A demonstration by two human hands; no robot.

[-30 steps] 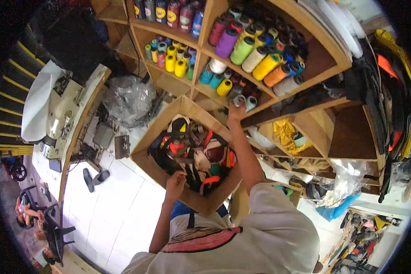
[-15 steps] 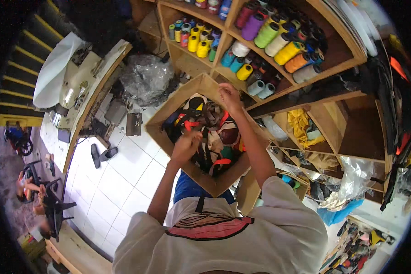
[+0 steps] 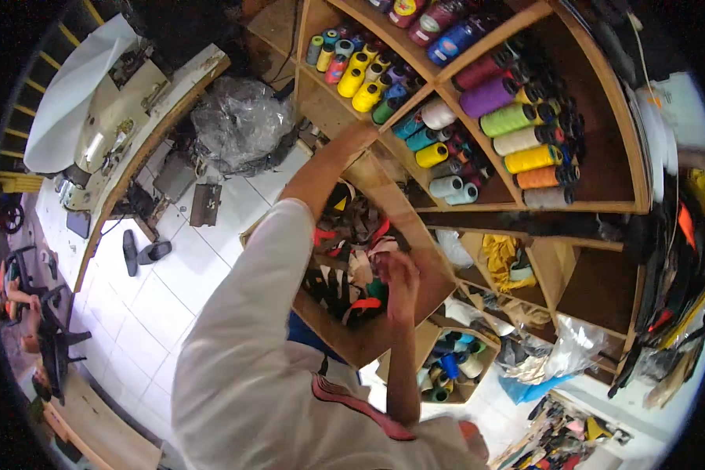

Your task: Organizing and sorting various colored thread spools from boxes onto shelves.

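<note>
My left arm stretches across the cardboard box to the wooden shelf. My left hand is at the edge of the compartments below the yellow spools; its fingers are hard to make out. Over the right part of the box is my right hand, its fingers curled in. Whatever it may hold is hidden. A dark red rounded item lies close by its fingertips. Inside the box is a jumble of fabric scraps and straps in black, beige, red and green.
Thread spools in many colours fill the shelf. A smaller box of spools stands right of the large one. To the left are a sewing machine table, a clear plastic bag and black slippers on white tiles.
My left hand has gone from above the box up to the shelf. My right hand has come down from the box's far rim to over its contents. The view has shifted.
</note>
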